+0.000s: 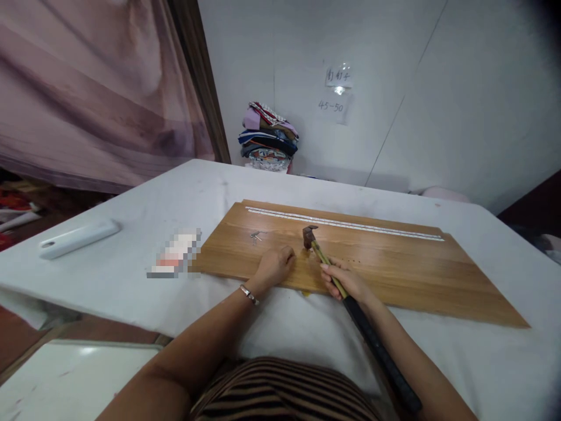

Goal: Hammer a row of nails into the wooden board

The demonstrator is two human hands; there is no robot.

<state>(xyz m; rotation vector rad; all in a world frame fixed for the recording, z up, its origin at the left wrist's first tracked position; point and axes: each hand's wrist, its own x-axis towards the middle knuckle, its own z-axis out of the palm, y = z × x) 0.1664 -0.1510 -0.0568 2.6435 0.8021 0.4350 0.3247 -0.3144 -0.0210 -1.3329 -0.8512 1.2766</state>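
My right hand (342,279) grips a claw hammer (325,257) by the front part of its handle, close behind the metal head. The hammer's head is over the middle of a brown wooden board (403,275), and its black grip reaches back along my right forearm. My left hand (276,266) rests on the board just left of the hammer head, its fingers curled closed; whatever they may hold is hidden. A small pile of nails (255,237) lies on the board beyond my left hand. A short row of small dark dots (350,261) shows right of the hammer.
Two long white strips with markings (342,222) run along the board's far edge. The white-covered table (144,310) bears a white handled object (79,238) and a blurred-out item (175,254) at left. Folded cloths (268,140) are stacked by the wall. A white stool (74,380) stands lower left.
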